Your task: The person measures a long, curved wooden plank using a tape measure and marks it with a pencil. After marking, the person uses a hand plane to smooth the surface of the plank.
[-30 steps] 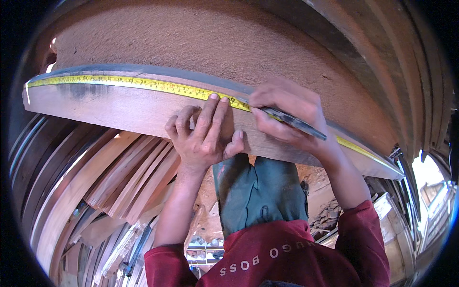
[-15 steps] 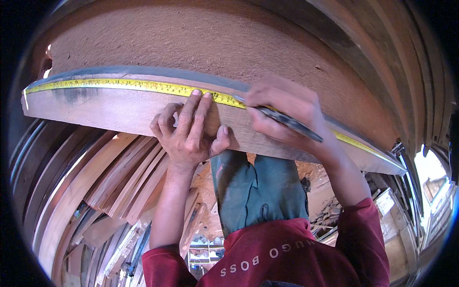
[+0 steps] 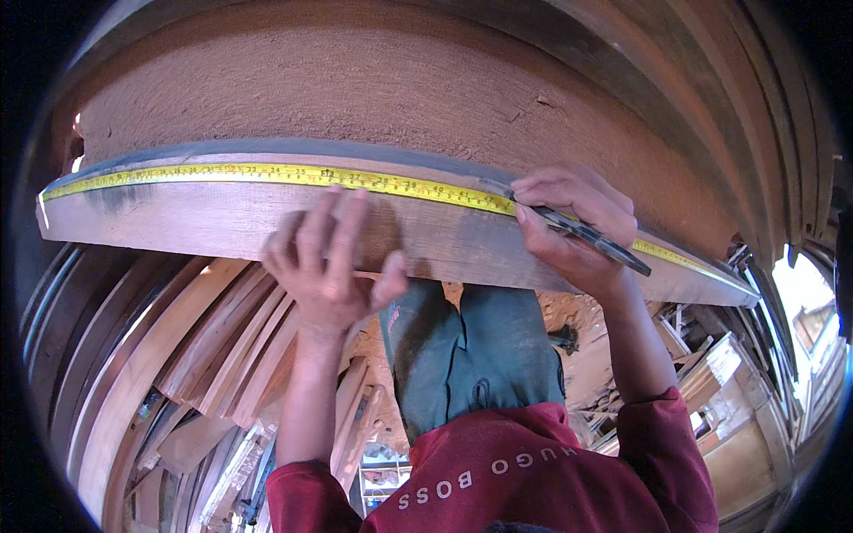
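A long wooden plank lies across the view, with a yellow tape measure stretched along its upper side. My left hand is open, fingers spread and slightly blurred, its fingertips at the tape's lower edge; whether they press on it I cannot tell. My right hand grips a slim dark marking tool slantwise, its point at the tape, right of my left hand. The fingertips of that hand are beside the tape's upper edge.
A broad rough brown surface spreads beyond the plank. Curving stacked boards fill the lower left, and more timber stands at the right by a bright opening. My legs show below the plank over littered ground.
The view has shifted, so plank and tape appear lower and the tape's markings further left. My right hand has moved rightward along the tape with the tool; my left fingertips have slid toward its lower edge.
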### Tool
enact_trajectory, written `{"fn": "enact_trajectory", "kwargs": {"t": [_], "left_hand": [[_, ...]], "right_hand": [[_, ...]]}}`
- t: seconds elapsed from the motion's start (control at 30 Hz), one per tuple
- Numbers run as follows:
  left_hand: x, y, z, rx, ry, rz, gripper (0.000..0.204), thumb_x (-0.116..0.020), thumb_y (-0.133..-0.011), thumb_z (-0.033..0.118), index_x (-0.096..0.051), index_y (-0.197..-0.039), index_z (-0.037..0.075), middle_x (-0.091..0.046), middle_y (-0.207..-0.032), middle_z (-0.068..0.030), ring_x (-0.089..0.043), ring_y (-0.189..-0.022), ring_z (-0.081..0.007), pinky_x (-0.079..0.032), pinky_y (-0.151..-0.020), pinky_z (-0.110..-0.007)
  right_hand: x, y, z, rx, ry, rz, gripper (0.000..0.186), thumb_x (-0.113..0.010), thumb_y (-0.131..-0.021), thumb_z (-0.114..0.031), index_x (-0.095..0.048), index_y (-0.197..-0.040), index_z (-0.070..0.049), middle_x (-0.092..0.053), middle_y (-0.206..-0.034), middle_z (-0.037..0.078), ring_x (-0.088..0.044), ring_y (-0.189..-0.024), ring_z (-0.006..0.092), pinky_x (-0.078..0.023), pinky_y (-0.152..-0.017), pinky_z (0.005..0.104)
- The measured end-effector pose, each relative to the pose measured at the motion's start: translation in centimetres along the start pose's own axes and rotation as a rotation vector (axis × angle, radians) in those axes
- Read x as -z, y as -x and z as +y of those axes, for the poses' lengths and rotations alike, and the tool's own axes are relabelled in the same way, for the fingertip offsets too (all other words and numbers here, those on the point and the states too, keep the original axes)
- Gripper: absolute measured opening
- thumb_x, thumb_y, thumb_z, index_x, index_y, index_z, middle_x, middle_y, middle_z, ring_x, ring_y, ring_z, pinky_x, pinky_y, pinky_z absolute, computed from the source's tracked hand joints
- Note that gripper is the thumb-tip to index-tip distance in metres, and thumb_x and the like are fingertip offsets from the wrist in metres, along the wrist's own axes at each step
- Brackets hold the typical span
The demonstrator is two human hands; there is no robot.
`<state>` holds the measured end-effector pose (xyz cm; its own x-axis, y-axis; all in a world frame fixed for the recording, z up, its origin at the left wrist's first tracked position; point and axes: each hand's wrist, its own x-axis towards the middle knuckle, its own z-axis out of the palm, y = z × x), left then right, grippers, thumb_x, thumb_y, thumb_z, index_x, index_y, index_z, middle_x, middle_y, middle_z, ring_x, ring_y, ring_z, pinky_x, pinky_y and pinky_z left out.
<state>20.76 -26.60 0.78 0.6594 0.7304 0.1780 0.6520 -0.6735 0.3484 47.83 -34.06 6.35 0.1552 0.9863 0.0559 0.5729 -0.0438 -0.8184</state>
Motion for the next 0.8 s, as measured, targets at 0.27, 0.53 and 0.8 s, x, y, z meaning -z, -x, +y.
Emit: {"fn": "enact_trajectory", "kwargs": {"t": [0.27, 0.53, 0.8], "left_hand": [[-2.5, -0.1, 5.3, -0.007, 0.011, -0.057, 0.062, -0.058, -0.085, 0.062, -0.065, -0.127, 0.017, -0.058, -0.131, -0.0019, -0.049, -0.108, -0.0257, -0.032, -0.093, -0.043], [-3.0, 0.4, 5.3, -0.006, -0.016, -0.02, 0.063, -0.062, -0.082, 0.062, -0.067, -0.121, 0.012, -0.059, -0.129, -0.0036, -0.05, -0.109, -0.0269, -0.033, -0.091, -0.044], [-3.1, 0.4, 5.2, -0.007, -0.046, -0.022, 0.061, -0.062, -0.082, 0.061, -0.069, -0.118, 0.012, -0.06, -0.126, -0.0035, -0.05, -0.109, -0.0263, -0.032, -0.092, -0.043]], "right_hand": [[-2.7, -2.0, 1.2, 0.146, -0.165, -0.033, 0.017, -0.075, -0.077, -0.005, -0.071, -0.093, -0.001, -0.072, -0.093, 0.013, -0.071, -0.087, 0.0265, -0.057, -0.078, 0.0348], [-5.0, -3.5, 1.3, 0.179, -0.248, -0.122, 0.018, -0.074, -0.082, -0.01, -0.071, -0.097, 0.0, -0.071, -0.097, 0.014, -0.07, -0.091, 0.0295, -0.056, -0.081, 0.038], [-5.1, -4.2, 1.4, 0.172, -0.209, -0.181, 0.018, -0.072, -0.083, -0.012, -0.071, -0.097, 0.0, -0.071, -0.096, 0.014, -0.07, -0.091, 0.0288, -0.056, -0.08, 0.0378]]}}
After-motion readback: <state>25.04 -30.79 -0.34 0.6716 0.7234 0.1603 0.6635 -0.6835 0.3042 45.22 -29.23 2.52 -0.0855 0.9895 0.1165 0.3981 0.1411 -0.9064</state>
